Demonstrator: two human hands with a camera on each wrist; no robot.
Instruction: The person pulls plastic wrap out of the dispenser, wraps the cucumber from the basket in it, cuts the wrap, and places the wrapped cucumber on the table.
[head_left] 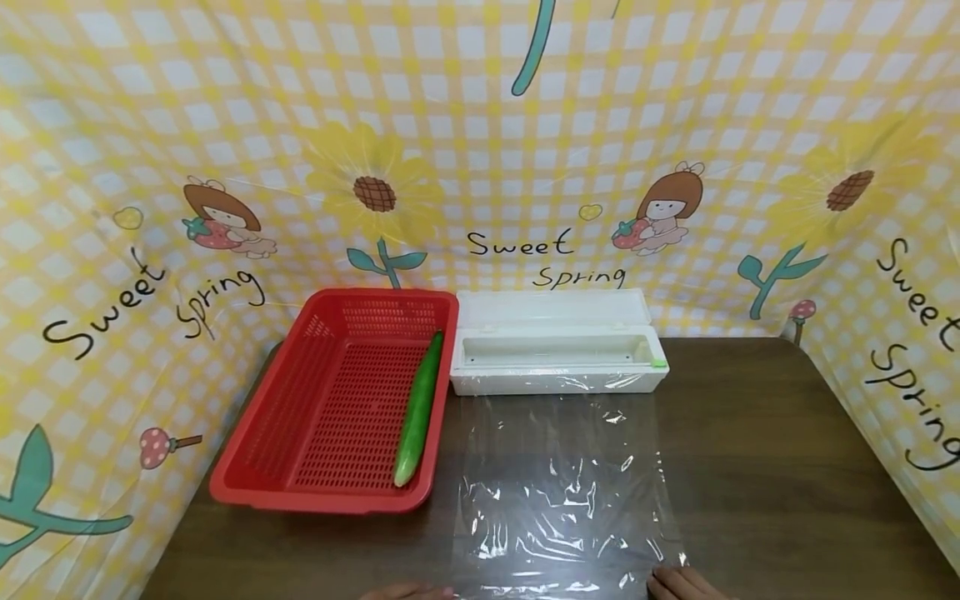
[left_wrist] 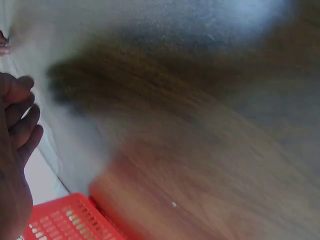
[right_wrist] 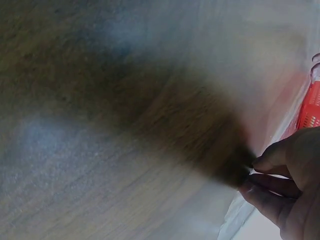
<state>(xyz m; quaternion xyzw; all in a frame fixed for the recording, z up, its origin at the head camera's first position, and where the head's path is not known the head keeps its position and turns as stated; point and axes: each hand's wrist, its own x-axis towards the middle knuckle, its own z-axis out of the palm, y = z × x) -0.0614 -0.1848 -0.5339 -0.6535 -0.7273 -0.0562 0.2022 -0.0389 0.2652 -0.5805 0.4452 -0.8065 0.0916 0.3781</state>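
Note:
A sheet of clear plastic wrap (head_left: 558, 492) stretches over the table from a white wrap dispenser (head_left: 558, 382), its lid raised, toward the front edge of the head view. My right hand (head_left: 684, 583) pinches the sheet's near right corner between thumb and fingers, seen closely in the right wrist view. At the near left corner is my left hand (head_left: 408, 592), mostly cut off by the frame. In the left wrist view its fingers (left_wrist: 30, 122) are curled with the thumb against them, gripping the film's edge.
Left of the dispenser stands a red plastic basket (head_left: 322, 502) with a green cucumber (head_left: 417, 417) lying along its right side. A checked yellow cloth (head_left: 480, 167) hangs behind and beside the dark wooden table (head_left: 787, 467).

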